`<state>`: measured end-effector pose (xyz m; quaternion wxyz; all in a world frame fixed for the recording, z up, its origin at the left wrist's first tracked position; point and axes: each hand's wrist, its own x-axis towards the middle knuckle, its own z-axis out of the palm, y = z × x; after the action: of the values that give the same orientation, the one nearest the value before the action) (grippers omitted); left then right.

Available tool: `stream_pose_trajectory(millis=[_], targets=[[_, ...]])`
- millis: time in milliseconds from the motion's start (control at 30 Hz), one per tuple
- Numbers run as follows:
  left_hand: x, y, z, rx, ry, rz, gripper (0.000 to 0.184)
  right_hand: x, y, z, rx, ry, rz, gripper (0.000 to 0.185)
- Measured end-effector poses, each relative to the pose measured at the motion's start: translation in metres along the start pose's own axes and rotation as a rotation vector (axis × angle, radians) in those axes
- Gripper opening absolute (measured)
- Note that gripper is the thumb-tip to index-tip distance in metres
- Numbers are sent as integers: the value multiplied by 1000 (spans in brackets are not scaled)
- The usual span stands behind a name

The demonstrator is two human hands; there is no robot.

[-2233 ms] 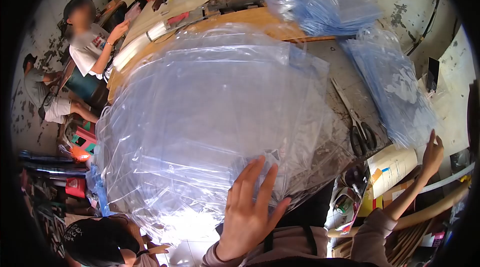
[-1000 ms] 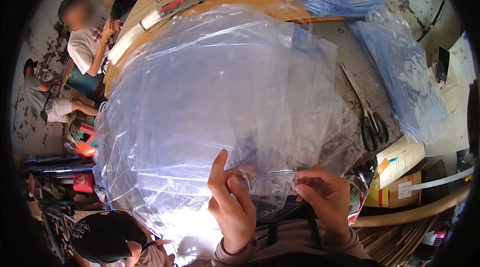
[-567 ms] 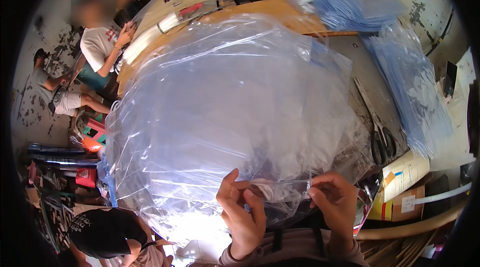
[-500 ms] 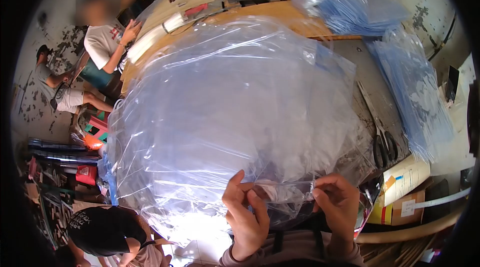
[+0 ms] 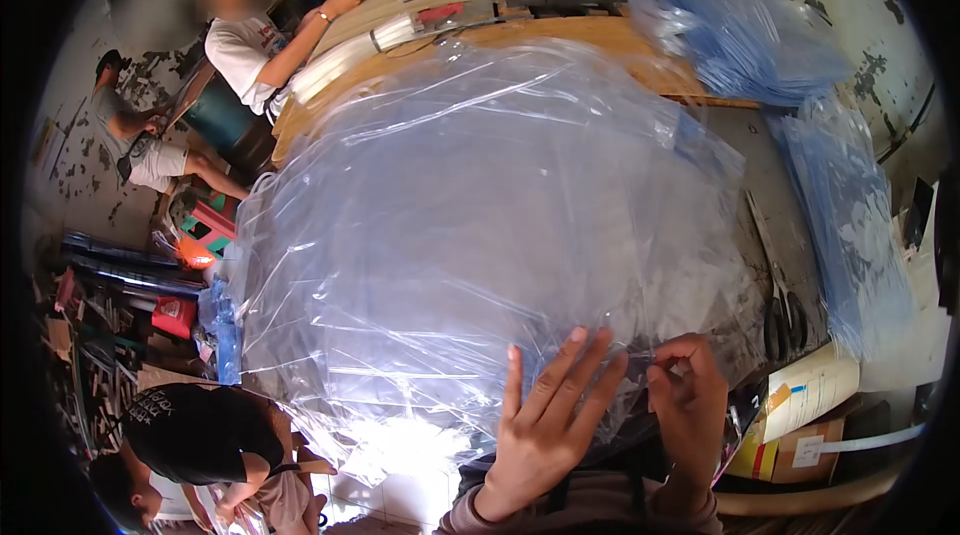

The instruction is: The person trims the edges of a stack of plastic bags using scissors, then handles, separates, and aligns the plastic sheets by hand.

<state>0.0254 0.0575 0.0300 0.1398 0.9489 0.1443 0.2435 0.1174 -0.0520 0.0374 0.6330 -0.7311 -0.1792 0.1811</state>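
A large pile of clear plastic sheeting (image 5: pixel 470 205), glossy and creased, spreads over the table in front of me. My left hand (image 5: pixel 550 425) lies flat over its near edge, fingers stretched out and spread. Just to the right, my right hand (image 5: pixel 692 400) is closed, thumb and fingertips pinching the near right edge of the plastic. The exact spot between those fingertips is hard to see. Long scissors with black handles (image 5: pixel 784 320) lie beyond my right hand, at the right side of the table.
Stacks of bluish plastic sheets lie at the back right (image 5: pixel 745 40) and along the right (image 5: pixel 850 225). A cardboard box (image 5: pixel 808 452) stands at lower right. One person (image 5: pixel 250 60) works at the back left, another (image 5: pixel 205 435) bends at lower left, and a third (image 5: pixel 140 135) sits far left.
My left hand has gone from curled fingers at the plastic's edge to lying spread, farther right. My right hand stays at the edge. The view has shifted slightly; the back-left person's arm has reached forward.
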Motion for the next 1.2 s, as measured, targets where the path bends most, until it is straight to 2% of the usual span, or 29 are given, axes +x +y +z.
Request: stream_pose_trajectory(millis=[67,167,333,467,633,867,1067,1200], targets=[[-1,3,1,-57,16,-57,49,2,-3,-2,-42,-17,14,11],[-1,2,2,51,27,-46,47,1,-2,-7,-38,-62,23,10],[5,8,-6,-102,-35,-112,47,2,-5,-14,-90,-172,142,3],[7,11,4,-73,31,-121,50,2,0,-13,-108,-160,115,6],[9,11,2,45,-59,-73,43,4,-4,-15,-296,-139,105,9],[7,18,10,160,9,-83,43,13,4,-26,-262,-238,96,12],[6,17,12,217,-22,-55,42,22,10,-32,-259,-318,64,14],[7,19,12,184,-22,-66,43,23,14,-29,-111,-299,62,16]])
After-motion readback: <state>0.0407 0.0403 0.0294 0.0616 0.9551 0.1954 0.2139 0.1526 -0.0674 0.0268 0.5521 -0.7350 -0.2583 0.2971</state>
